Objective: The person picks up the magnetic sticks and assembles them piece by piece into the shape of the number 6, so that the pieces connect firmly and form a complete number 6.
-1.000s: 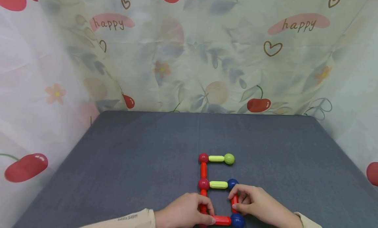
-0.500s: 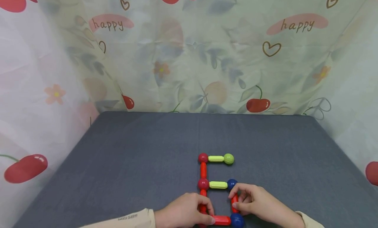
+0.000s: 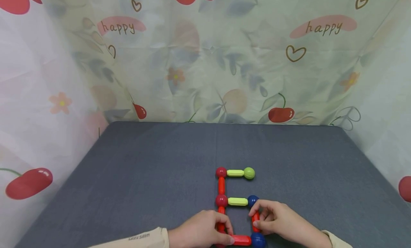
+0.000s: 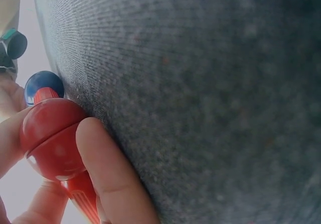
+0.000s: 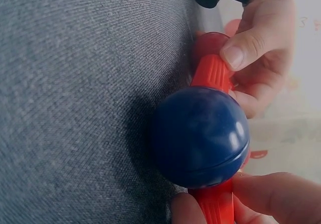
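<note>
A flat figure of magnetic rods and balls lies on the dark grey tabletop. My left hand (image 3: pixel 203 227) grips its near-left corner, fingers around the red ball (image 4: pixel 54 136) where two red rods meet. The thumb lies along the bottom red rod (image 3: pixel 242 240), which runs to a blue ball (image 5: pixel 200 136) at the near-right corner. With thumb and fingers, my right hand (image 3: pixel 280 219) pinches the right-side red rod (image 5: pixel 216 204). That rod stands between the near blue ball and another blue ball (image 3: pixel 252 200), which the right fingertips partly overlap in the head view.
Farther up the figure, a yellow-green rod (image 3: pixel 237 201) joins a red ball (image 3: pixel 221 200) to the upper blue ball. At the top, another red ball (image 3: pixel 221 172), a yellow-green rod and a green ball (image 3: pixel 249 173) form an arm. A patterned curtain (image 3: pixel 199 62) surrounds the table (image 3: pixel 144 162).
</note>
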Motion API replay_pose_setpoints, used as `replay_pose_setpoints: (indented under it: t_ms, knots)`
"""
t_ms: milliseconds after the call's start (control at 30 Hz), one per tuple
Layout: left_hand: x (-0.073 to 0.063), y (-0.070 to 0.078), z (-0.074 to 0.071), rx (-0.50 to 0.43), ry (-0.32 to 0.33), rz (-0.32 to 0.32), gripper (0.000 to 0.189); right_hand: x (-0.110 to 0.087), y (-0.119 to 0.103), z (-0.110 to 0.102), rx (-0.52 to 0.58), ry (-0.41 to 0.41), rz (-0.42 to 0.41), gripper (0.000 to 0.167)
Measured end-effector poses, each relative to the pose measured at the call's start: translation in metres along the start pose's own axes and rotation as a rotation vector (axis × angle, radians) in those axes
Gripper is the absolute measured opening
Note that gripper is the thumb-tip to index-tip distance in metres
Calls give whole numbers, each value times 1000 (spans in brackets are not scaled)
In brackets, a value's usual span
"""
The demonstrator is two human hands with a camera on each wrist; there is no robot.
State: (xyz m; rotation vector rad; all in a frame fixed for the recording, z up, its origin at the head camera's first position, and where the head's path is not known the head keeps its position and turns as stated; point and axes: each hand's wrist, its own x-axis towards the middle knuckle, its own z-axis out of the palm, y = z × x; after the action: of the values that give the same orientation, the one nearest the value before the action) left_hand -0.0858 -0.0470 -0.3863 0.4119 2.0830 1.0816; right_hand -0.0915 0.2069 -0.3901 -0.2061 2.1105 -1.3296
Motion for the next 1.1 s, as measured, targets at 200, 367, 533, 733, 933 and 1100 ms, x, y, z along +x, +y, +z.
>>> replay_pose_setpoints:
  t_ms: [200, 367, 533, 733, 933, 1100]
  knots:
    - [1, -4, 0, -9, 12, 16, 6, -2, 1, -1, -5, -4, -11, 22]
    - [-3, -9, -6, 32, -6, 75, 4, -7, -2, -7, -45, -24, -24, 26]
    - [-11, -2, -16, 96, 83, 99, 4, -13, -8, -17, -76, 20, -5, 33]
    - [-19, 22, -38, 124, 234, 66, 8, -20, -21, -30, -90, 118, -28, 41]
    - [-30, 46, -57, 166, 400, 120, 16, -26, -35, -31, -229, 322, -93, 42]
    - [-36, 59, -60, 321, 642, 169, 28, -30, -44, -30, -364, 474, -203, 45]
